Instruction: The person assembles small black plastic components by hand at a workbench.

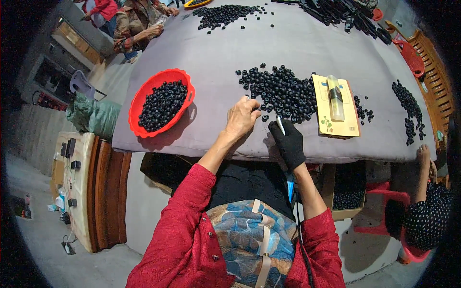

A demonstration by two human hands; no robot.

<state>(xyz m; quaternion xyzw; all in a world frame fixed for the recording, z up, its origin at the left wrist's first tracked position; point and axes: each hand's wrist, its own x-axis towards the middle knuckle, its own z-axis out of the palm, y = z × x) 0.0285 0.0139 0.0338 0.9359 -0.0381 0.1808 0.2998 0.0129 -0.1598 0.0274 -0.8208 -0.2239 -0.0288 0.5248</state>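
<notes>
Above the near edge of a grey-covered table, my bare left hand (242, 116) is closed in a pinch beside a pile of small black round pieces (281, 89). What lies between its fingertips is too small to make out. My right hand (288, 144), in a black glove with bare fingertips, is closed around a slim pale pen-like tool (280, 126). Its tip points toward the pile and my left fingers. To the left stands a red scalloped bowl (135, 106) holding many similar black pieces.
Right of the pile lies a yellow booklet (353, 108) with a clear tube-like object (336, 102) on it. More black pieces (408, 110) lie at the right edge, where another person's hand (424, 156) rests. Dark strips (345, 17) are heaped at the far right. Another person sits far left.
</notes>
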